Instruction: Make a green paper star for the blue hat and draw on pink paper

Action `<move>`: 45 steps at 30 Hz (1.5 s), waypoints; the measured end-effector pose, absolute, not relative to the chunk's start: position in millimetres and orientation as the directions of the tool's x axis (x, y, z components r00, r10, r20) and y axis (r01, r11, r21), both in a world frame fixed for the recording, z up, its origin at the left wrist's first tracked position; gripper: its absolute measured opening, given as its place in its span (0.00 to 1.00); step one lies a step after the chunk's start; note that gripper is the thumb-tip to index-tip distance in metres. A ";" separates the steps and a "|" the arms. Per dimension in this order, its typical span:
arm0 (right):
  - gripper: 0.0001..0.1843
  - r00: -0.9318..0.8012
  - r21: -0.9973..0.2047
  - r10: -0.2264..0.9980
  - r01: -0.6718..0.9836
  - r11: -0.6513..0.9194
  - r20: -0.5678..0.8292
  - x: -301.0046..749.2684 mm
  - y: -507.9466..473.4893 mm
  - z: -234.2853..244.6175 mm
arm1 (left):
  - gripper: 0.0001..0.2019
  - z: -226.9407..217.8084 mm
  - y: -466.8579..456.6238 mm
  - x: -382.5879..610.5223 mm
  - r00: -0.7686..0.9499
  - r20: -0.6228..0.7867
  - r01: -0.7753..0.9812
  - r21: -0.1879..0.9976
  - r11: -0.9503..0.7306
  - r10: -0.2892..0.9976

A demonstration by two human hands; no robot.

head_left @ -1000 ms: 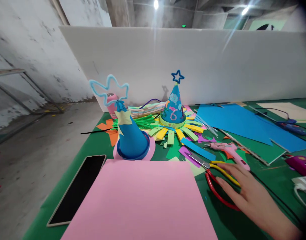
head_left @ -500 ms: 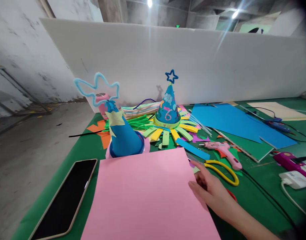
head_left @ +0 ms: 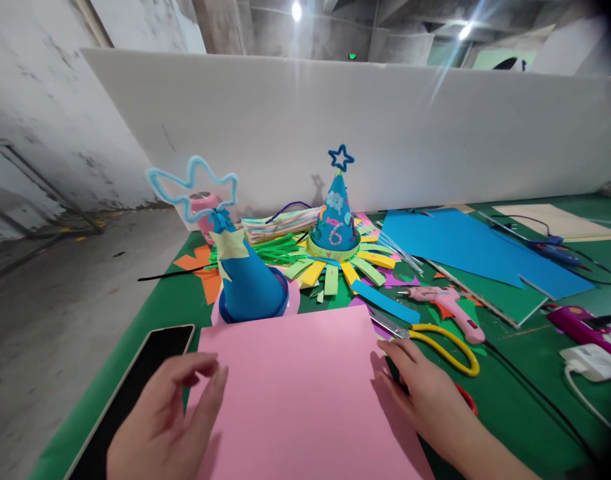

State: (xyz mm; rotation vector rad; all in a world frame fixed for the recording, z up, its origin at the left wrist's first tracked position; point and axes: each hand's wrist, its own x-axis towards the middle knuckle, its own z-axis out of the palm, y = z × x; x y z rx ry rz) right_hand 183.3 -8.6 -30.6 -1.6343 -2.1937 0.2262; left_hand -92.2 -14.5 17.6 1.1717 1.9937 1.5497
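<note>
A large pink paper sheet lies flat on the green table in front of me. My left hand hovers over its near left corner, fingers apart and loosely curled, holding nothing. My right hand rests at the sheet's right edge with fingers stretched flat, fingertips touching the paper. Yellow-and-red scissors lie just beyond my right hand. A black phone lies left of the sheet, partly hidden by my left hand.
Behind the sheet stand a blue cone hat with a pipe-cleaner star and a smaller decorated cone hat on coloured paper strips. A pink glue gun, blue paper, another glue gun and a white plug lie right. A white board walls the back.
My right hand left the scissors and moved left to the pink sheet's right edge. My left hand has come into view over the sheet's left corner.
</note>
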 end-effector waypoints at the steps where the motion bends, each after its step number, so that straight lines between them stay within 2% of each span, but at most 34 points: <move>1: 0.17 -0.254 -0.372 0.943 0.871 0.321 0.217 182.9 -9.4 -28.5 | 0.19 17.9 -5.3 -99.8 -0.525 0.269 0.505 0.862 0.041 0.807; 3: 0.16 -0.289 -0.408 0.936 0.844 0.349 0.202 181.4 -10.8 -23.5 | 0.21 16.9 10.7 -111.2 -0.488 0.382 0.615 0.789 -0.002 0.785; 8: 0.15 -0.361 -0.489 0.913 0.772 0.407 0.191 171.7 -5.7 -10.6 | 0.36 14.1 41.8 -115.8 -0.455 0.381 0.681 0.731 0.039 0.805; 10: 0.16 -0.375 -0.502 0.897 0.744 0.441 0.233 164.5 3.8 -5.4 | 0.37 10.3 50.3 -114.2 -0.434 0.394 0.696 0.718 0.024 0.810; 13: 0.21 -0.375 -0.509 0.861 0.695 0.507 0.344 146.5 30.3 4.3 | 0.33 -0.1 52.6 -112.1 -0.374 0.482 0.732 0.678 -0.067 0.792; 15: 0.24 -0.345 -0.529 0.827 0.645 0.552 0.444 128.5 54.8 11.5 | 0.26 -7.5 45.3 -109.6 -0.321 0.504 0.761 0.641 -0.098 0.802; 17: 0.34 -0.314 -0.593 0.831 0.588 0.550 0.459 106.4 81.5 17.5 | 0.17 -13.7 32.1 -106.2 -0.256 0.493 0.755 0.639 -0.147 0.831; 19: 0.42 -0.303 -0.633 0.817 0.521 0.572 0.490 82.1 106.1 20.7 | 0.09 -18.7 15.6 -102.9 -0.093 0.451 0.755 0.614 -0.232 0.888; 22: 0.48 -0.344 -0.693 0.816 0.432 0.577 0.465 47.1 132.2 19.6 | 0.06 -25.9 -8.7 -100.7 0.157 0.406 0.827 0.445 -0.344 0.900; 26: 0.49 -0.405 -0.774 0.812 0.306 0.554 0.421 15.6 141.0 13.4 | 0.18 -35.0 -29.8 -102.6 0.469 0.337 0.843 0.106 -0.528 0.816; 28: 0.46 -0.424 -0.787 0.798 0.259 0.560 0.429 9.0 137.5 13.2 | 0.20 -37.7 -34.1 -103.5 0.539 0.278 0.829 -0.008 -0.559 0.795; 30: 0.43 -0.434 -0.771 0.771 0.229 0.595 0.466 8.0 132.9 17.7 | 0.20 -39.0 -35.3 -103.9 0.566 0.228 0.821 -0.071 -0.567 0.792; 34: 0.40 -0.374 -0.704 0.699 0.148 0.694 0.610 17.6 133.4 41.9 | 0.19 -38.5 -33.9 -104.0 0.583 0.163 0.812 -0.105 -0.573 0.796; 38: 0.34 -0.197 -0.694 0.704 0.127 0.709 0.683 37.5 151.9 72.1 | 0.19 -35.7 -32.3 -102.8 0.554 0.140 0.832 -0.073 -0.550 0.820; 41: 0.30 -0.151 -0.685 0.699 0.139 0.715 0.699 55.8 165.6 86.9 | 0.19 -34.4 -29.2 -100.6 0.527 0.131 0.849 -0.029 -0.528 0.840; 45: 0.32 -0.141 -0.705 0.716 0.121 0.698 0.684 81.7 167.4 91.6 | 0.17 -31.0 -14.3 -98.8 0.501 0.156 0.861 0.012 -0.509 0.851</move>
